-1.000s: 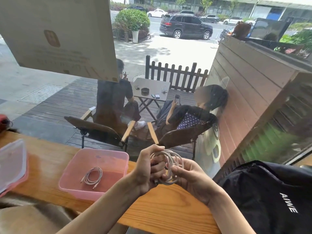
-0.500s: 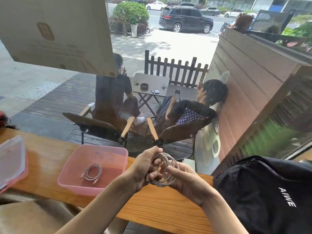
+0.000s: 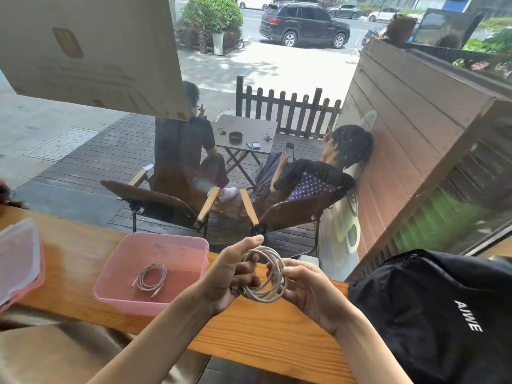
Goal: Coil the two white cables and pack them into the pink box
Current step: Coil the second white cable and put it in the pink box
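A pink box (image 3: 194, 246) stands open on the wooden counter (image 3: 266, 331), left of my hands. One coiled white cable (image 3: 151, 278) lies flat on its floor. The second white cable (image 3: 273, 282) is wound into a round coil held above the counter between both hands. My left hand (image 3: 232, 273) grips the coil's left side, thumb raised over its top. My right hand (image 3: 307, 289) holds the right side, fingers curled around the loops.
The box's lid (image 3: 19, 259) lies at the counter's far left. A black backpack (image 3: 432, 311) fills the counter's right end. A window pane rises right behind the counter; two people sit in chairs outside.
The coil has stayed between both hands and has turned a little. My left thumb has lifted over the top of the loops. The view has tilted slightly downward.
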